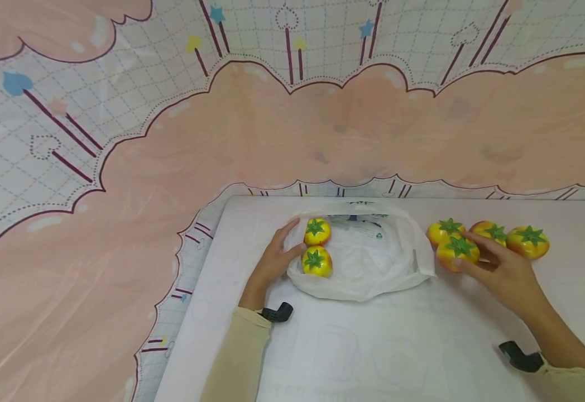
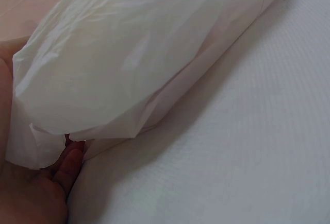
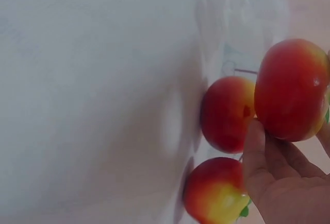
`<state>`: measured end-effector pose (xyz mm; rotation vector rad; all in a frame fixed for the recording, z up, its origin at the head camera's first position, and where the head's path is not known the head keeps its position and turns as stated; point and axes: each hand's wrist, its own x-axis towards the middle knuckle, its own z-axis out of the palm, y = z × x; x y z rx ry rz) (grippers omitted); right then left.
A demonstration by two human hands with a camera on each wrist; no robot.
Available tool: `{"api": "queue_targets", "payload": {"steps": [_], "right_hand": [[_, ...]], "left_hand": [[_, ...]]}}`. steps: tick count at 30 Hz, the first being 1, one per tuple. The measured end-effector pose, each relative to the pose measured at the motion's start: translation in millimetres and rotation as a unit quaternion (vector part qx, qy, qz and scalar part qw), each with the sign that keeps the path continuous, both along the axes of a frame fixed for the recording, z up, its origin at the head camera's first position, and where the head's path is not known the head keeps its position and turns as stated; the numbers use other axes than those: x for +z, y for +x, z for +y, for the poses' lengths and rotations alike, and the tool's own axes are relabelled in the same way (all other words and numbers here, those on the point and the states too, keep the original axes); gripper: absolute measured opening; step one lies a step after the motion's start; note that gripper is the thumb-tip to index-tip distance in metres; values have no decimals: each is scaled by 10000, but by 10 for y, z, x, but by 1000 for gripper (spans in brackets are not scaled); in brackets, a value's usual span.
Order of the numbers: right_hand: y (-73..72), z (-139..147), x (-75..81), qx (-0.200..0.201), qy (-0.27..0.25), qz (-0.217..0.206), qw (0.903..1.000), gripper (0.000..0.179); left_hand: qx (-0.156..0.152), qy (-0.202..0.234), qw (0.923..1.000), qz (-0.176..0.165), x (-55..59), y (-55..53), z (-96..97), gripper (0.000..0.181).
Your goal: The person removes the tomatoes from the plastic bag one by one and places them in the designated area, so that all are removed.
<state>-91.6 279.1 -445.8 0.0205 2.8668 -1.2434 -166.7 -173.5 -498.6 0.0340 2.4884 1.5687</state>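
A white plastic bag (image 1: pixel 363 287) lies open on the table, with two yellow-and-red tomatoes inside at its left end, an upper tomato (image 1: pixel 317 231) and a lower tomato (image 1: pixel 316 261). My left hand (image 1: pixel 274 258) holds the bag's left rim, its thumb beside the tomatoes. The left wrist view shows the bag's side (image 2: pixel 124 64) against that hand, with most fingers hidden. My right hand (image 1: pixel 506 273) pinches another tomato (image 1: pixel 455 252), seen red underneath in the right wrist view, where the held tomato (image 3: pixel 291 90) is raised above the others.
Right of the bag sit three more tomatoes: one tomato (image 1: pixel 443 228) behind the held one, a middle tomato (image 1: pixel 487 230) and a right tomato (image 1: pixel 527 241). The white tabletop (image 1: pixel 332 346) extends in front of the bag. A pink patterned sheet (image 1: pixel 322 134) hangs behind.
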Motion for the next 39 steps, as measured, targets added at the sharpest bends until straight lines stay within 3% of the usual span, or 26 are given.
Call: {"api": "queue_targets", "payload": {"steps": [21, 39], "right_hand": [[27, 97, -178, 116, 32, 24, 9999, 68], [39, 132, -203, 124, 109, -484, 9987, 75]], "left_hand": [[16, -83, 10000, -16, -18, -5, -2, 66], [-5, -71, 10000, 34, -5, 7, 4, 65]]}}
